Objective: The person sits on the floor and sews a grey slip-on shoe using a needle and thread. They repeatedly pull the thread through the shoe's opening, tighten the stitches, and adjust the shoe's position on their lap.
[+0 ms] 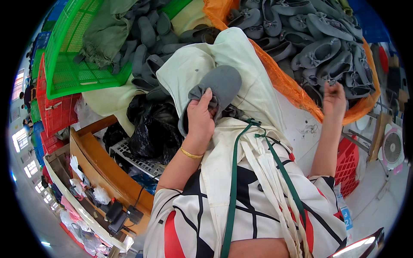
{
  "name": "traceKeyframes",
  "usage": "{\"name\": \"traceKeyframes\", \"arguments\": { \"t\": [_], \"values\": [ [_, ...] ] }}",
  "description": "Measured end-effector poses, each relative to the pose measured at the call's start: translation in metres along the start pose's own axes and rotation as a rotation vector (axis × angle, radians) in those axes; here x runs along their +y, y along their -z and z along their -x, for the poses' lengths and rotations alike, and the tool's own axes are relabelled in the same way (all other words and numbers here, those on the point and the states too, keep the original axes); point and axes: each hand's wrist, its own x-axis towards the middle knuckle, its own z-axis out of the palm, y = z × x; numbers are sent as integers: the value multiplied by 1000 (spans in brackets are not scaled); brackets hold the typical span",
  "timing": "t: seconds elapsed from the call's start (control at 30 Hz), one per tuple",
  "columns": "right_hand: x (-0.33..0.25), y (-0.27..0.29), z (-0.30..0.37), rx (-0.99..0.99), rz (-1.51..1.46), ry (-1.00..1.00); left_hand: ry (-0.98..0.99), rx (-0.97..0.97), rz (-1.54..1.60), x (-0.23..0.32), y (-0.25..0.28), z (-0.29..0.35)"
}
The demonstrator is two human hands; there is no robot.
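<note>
My left hand [201, 116] is closed round a grey cloth shoe [221, 86] above my lap, thumb pressed on its gathered fabric. The smooth, rounded end of this shoe points up and away from me. At the right, my right hand [334, 101] reaches to the near side of an orange sack [297, 98] full of grey shoes [316, 53], several with small bows. Its fingers are curled together against the pile and slightly blurred; what they pinch, if anything, I cannot make out. A pale cloth [254, 64] covers my lap under the held shoe.
More grey shoes [146, 32] lie at the far left, beside a green plastic crate [64, 73]. A black plastic bag [152, 129] and a wooden drawer or desk edge [107, 159] stand left of me. Red crates [56, 114] and a small fan [392, 146] flank the space.
</note>
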Motion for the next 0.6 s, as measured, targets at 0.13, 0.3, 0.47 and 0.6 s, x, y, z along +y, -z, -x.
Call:
{"name": "traceKeyframes", "arguments": {
  "t": [0.13, 0.3, 0.47, 0.6],
  "values": [
    [-13, 24, -4, 199, 181, 343, -13, 11, 20, -12, 1, -19],
    [59, -35, 49, -120, 449, 85, 49, 40, 13, -8, -11, -26],
    [119, -131, 117, -600, 850, -325, -7, 25, 42, -14, -11, -36],
    [146, -165, 143, -838, 1010, -280, 67, 57, 21, -6, -19, -30]
  ]
}}
